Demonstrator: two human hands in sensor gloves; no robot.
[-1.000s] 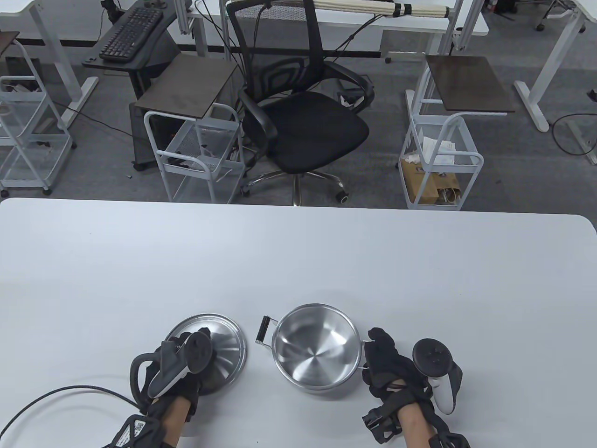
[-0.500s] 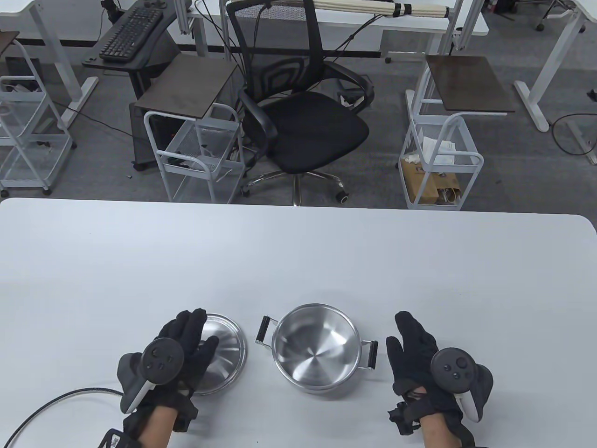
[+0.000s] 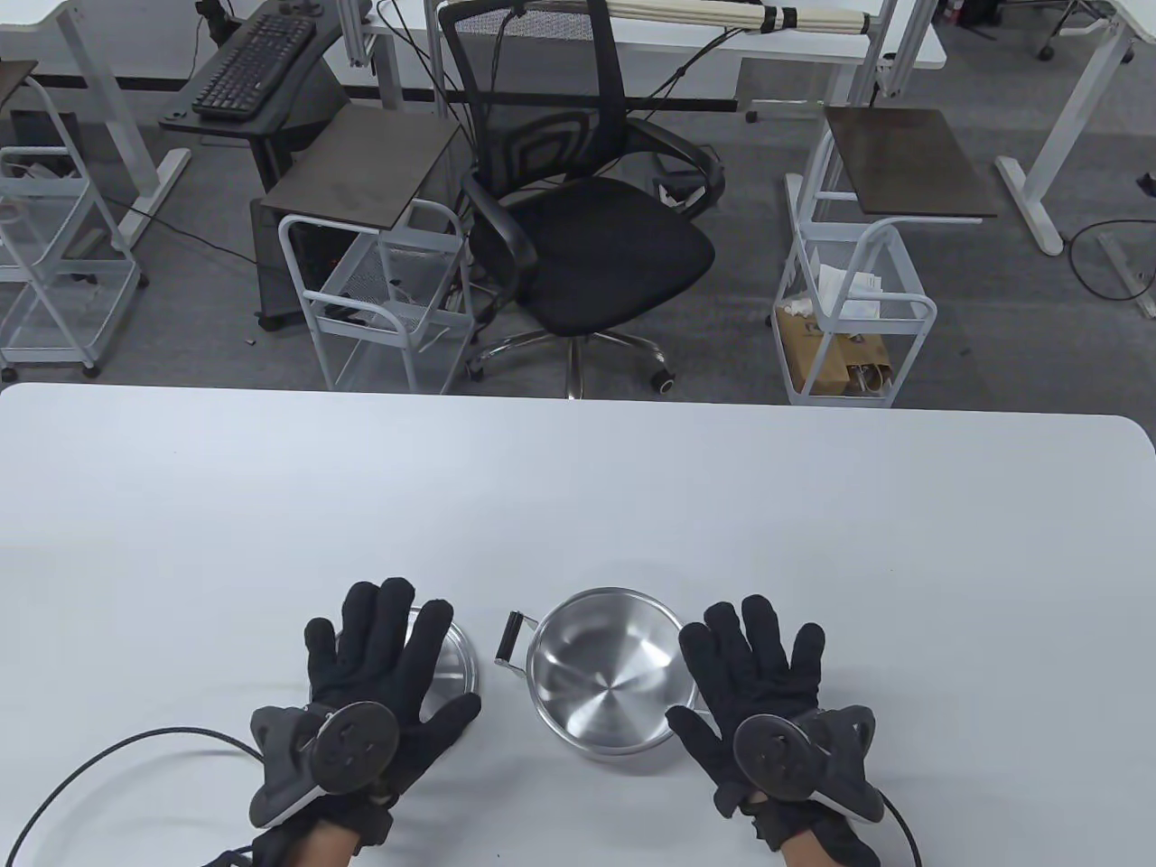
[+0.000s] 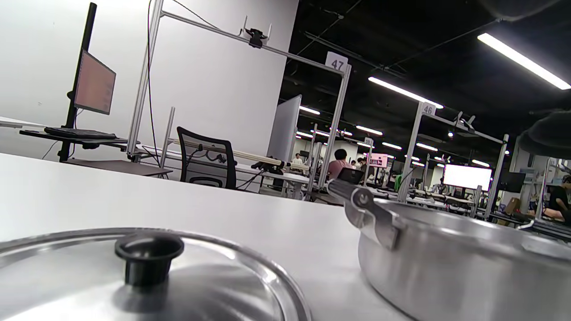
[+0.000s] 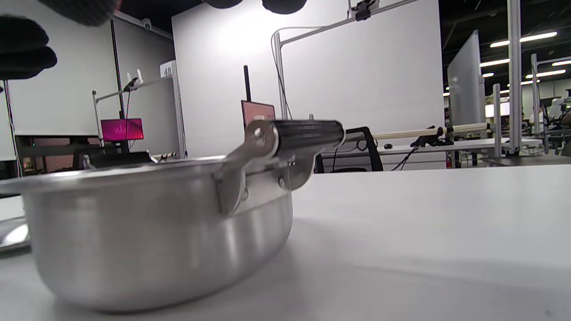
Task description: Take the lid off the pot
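Steel lid [image 3: 447, 655] lies on the bench at nine o'clock of the open pot [image 3: 607, 673], and since a second ago I've let go, my left hand [image 3: 379, 673] and right hand [image 3: 754, 682] flat, fingers [image 3: 384, 610] spread, holding nothing: job done.

Black office chair [image 3: 587, 226] behind white table [image 3: 578, 488]; wire carts [image 3: 379, 298] either side; keyboard [image 3: 255, 65] far left.
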